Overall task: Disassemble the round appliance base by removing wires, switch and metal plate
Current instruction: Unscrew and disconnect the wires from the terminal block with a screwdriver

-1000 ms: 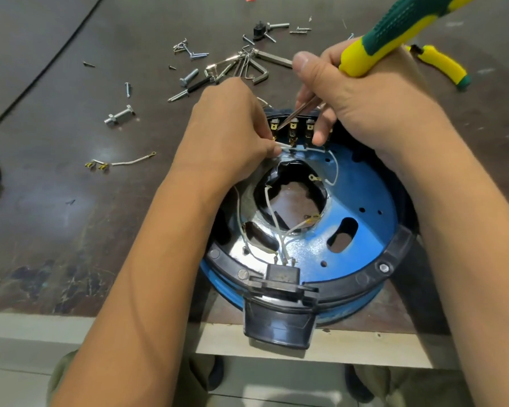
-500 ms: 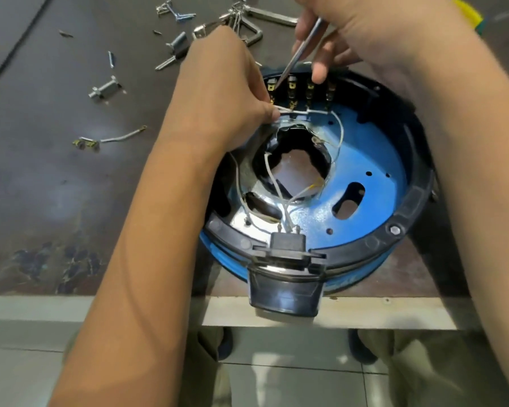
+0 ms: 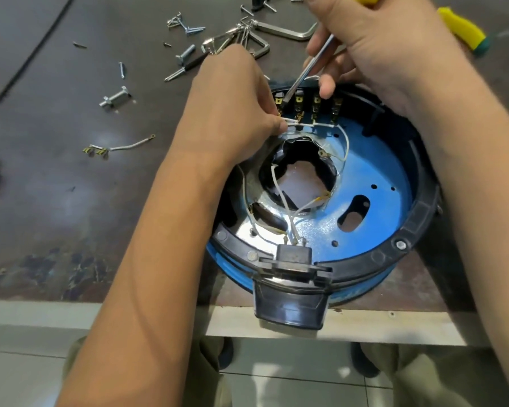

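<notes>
Left hand: the left hand (image 3: 235, 104) pinches a white wire (image 3: 306, 123) between thumb and fingertips, right at the foot of the brass tabs.
Right hand: the right hand (image 3: 373, 45) grips a screwdriver (image 3: 309, 69) with its fingers curled round it. One finger reaches down to the top edge of the switch block.
Switch block: the switch block (image 3: 309, 105) sits between the two hands on the far wall of the base, its row of brass tabs facing inward.
Base: the round appliance base (image 3: 417, 218) lies below and nearer than both hands, with its blue metal plate (image 3: 379, 160) in place inside the black rim.
Other wires: more white leads (image 3: 282, 201) run from beside the left wrist to a black socket block (image 3: 294, 255) on the near rim.
Change: over the last second the blade tip has stayed at the tabs nearest the left hand, shifting only slightly. The pinch has held and the wire remains joined to the tabs.
Meaning: the prying seems to be under way, but no connector has come off, so the switch and plate cannot be lifted yet.
Already off: one short wire with terminals (image 3: 121, 146) lies on the table (image 3: 41, 113), well out from the left forearm. Loose screws (image 3: 188, 27) and hex keys (image 3: 247, 33) lie beyond the left hand.
</notes>
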